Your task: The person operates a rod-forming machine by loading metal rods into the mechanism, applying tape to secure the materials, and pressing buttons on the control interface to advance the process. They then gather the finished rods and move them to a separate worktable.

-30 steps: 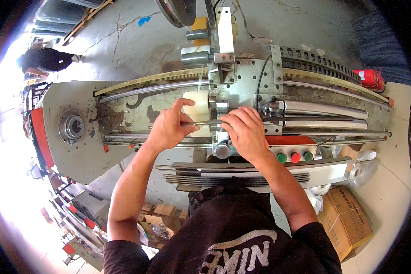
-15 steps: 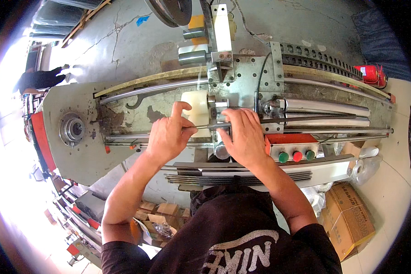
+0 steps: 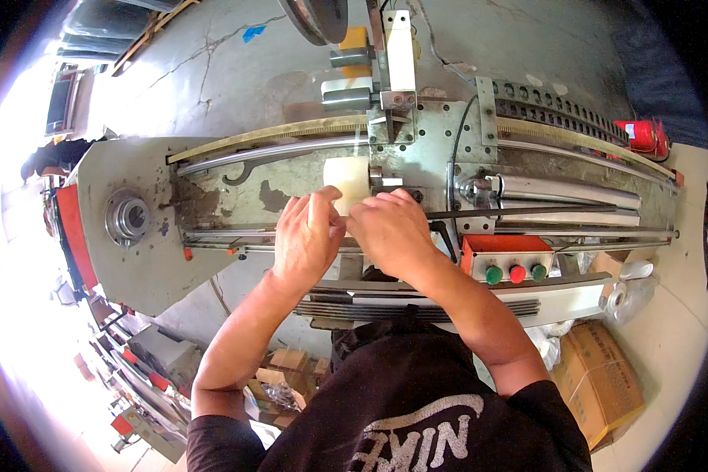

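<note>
A long thin dark rod (image 3: 519, 212) lies crosswise above the machine bed, its left end hidden in my hands. My right hand (image 3: 393, 236) is closed around it. Right against it, my left hand (image 3: 308, 240) pinches with bent fingers at the rod's left end; the exact grip is covered. Just beyond my fingertips sits a whitish roll of film or tape (image 3: 346, 176) on a metal spindle (image 3: 387, 182). A black lever handle (image 3: 446, 238) shows to the right of my right hand.
Several dark rods (image 3: 417, 309) lie on a ledge before me. At right are a red-topped button box (image 3: 507, 250), metal cylinders (image 3: 558, 189) and a cardboard box (image 3: 598, 377). A round chuck (image 3: 127, 220) is on the left. Another person (image 3: 53, 161) stands at far left.
My right hand has slid left along the rod until it meets my left hand. The lever handle has come into sight. The view has shifted slightly, and the other person has moved partly behind the machine.
</note>
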`<move>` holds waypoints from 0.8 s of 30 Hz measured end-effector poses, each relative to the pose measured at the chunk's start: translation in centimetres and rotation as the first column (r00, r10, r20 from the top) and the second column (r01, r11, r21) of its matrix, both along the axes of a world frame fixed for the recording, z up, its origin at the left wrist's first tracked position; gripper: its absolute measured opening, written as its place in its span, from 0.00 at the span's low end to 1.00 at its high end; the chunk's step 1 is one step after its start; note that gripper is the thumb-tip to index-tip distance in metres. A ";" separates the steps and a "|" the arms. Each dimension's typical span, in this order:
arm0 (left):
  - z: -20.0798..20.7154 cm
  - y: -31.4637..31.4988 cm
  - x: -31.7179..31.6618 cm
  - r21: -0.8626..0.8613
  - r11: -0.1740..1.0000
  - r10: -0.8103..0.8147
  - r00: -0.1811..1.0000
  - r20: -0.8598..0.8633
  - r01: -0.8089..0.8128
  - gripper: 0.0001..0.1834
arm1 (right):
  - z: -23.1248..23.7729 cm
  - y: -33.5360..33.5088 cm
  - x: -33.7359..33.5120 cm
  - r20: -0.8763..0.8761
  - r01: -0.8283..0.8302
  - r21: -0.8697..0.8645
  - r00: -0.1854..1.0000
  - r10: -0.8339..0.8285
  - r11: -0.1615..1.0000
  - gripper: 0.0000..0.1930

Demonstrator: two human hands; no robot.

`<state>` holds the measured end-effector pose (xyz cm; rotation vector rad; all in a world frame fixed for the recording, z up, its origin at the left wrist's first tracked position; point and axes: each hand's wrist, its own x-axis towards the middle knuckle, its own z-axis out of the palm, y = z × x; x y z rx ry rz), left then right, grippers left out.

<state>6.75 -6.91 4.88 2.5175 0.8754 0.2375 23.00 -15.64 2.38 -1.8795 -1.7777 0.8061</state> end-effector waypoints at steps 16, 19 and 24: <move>0.0 4.2 -3.4 -0.077 0.997 -0.049 0.963 -0.264 0.030 0.06 | -0.1 -3.1 2.7 0.081 0.247 0.167 0.961 -0.263 0.955 0.34; -1.6 3.5 -3.1 0.049 0.998 0.043 0.986 -0.162 -0.035 0.08 | -0.7 -5.2 5.4 0.261 0.178 0.166 0.941 -0.217 0.970 0.22; -3.2 2.9 -2.6 0.107 0.991 0.086 0.992 -0.090 -0.076 0.10 | -2.6 -6.1 7.2 0.401 0.047 0.253 0.904 -0.149 0.966 0.13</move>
